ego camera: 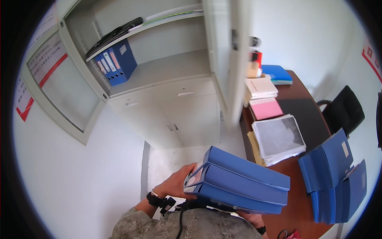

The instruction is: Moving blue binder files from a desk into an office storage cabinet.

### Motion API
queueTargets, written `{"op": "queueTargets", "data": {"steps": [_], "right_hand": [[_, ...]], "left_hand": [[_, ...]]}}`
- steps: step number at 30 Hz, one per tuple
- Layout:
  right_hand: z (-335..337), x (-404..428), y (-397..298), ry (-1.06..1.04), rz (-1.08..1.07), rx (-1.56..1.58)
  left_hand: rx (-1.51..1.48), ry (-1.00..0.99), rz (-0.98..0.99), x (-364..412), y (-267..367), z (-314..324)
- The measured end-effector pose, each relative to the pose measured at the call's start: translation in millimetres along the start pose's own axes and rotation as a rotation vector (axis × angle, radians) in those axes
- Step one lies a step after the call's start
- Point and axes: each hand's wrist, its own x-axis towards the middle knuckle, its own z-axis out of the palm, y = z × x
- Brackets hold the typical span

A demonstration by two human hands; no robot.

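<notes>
A stack of three blue file boxes [238, 182] is held in front of my body, just left of the desk. My left hand [178, 181] grips the labelled spine end of the stack, its fingers partly hidden behind the boxes. Under the near right part of the stack, my right hand [251, 217] supports it from below, with most of its fingers hidden. Ahead, a metal cabinet [167, 119] has its upper section open. Several blue binders [113, 64] stand upright at the left end of its middle shelf.
An open glazed door [64, 77] hangs at the cabinet's left, another door [238, 59] at its right. The wooden desk [286, 191] bears paper stacks [279, 139], a pink notebook [265, 108] and more blue file boxes [328, 167]. A black chair [343, 110] stands beyond it.
</notes>
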Motion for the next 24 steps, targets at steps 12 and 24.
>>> {"op": "queueTargets", "data": {"steps": [12, 24], "right_hand": [[159.5, 199.7, -44.2, -0.260, -0.450, -0.709], [171.1, 363.1, -101.7, -0.284, -0.383, -0.282]], "left_hand": [[-0.181, 0.325, -0.207, -100.8, -134.3, -146.1], [-0.151, 0.667, -0.025, -65.5, -235.8, -237.2]]}}
